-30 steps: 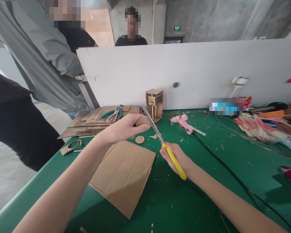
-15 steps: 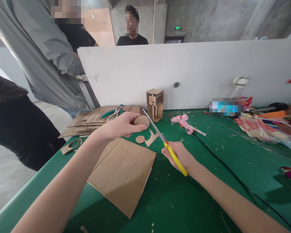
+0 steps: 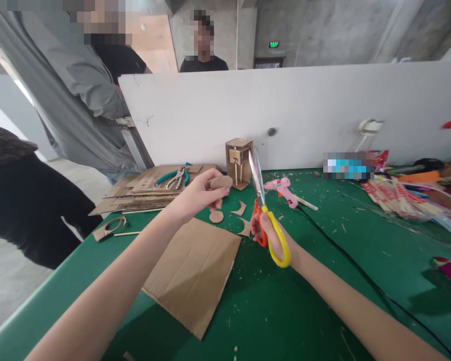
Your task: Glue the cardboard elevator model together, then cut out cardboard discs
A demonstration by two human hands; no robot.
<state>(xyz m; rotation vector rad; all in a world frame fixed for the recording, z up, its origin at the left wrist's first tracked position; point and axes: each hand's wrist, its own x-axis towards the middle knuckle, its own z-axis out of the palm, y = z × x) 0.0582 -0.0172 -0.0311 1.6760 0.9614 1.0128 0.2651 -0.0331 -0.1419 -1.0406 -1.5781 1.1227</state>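
Observation:
Between the fingers of my left hand [image 3: 197,196] is a round cardboard disc [image 3: 222,182], held above the table. My right hand [image 3: 272,235] is closed round the handles of a pair of scissors [image 3: 262,198], one loop yellow and the other orange-red. The blades point up and away, slightly parted and clear of the disc. Below my left hand a smaller cardboard circle [image 3: 216,216] lies on the table. Curved cardboard offcuts [image 3: 239,208] lie between my hands. A large cardboard sheet [image 3: 193,271] rests nearer to me, partly beneath my left forearm.
Pliers [image 3: 177,177] lie on stacked cardboard [image 3: 115,195] at the back left. A small cardboard box model [image 3: 239,163] stands against the white partition [image 3: 195,115]. Right of it is a pink glue gun [image 3: 283,190] with a black cord. Wrapped sticks [image 3: 398,195] lie further right. People stand beyond.
The scissors have moved away from the disc and turned more upright, their blades now slightly apart. A second curved offcut now lies on the table. My left hand has tilted the disc.

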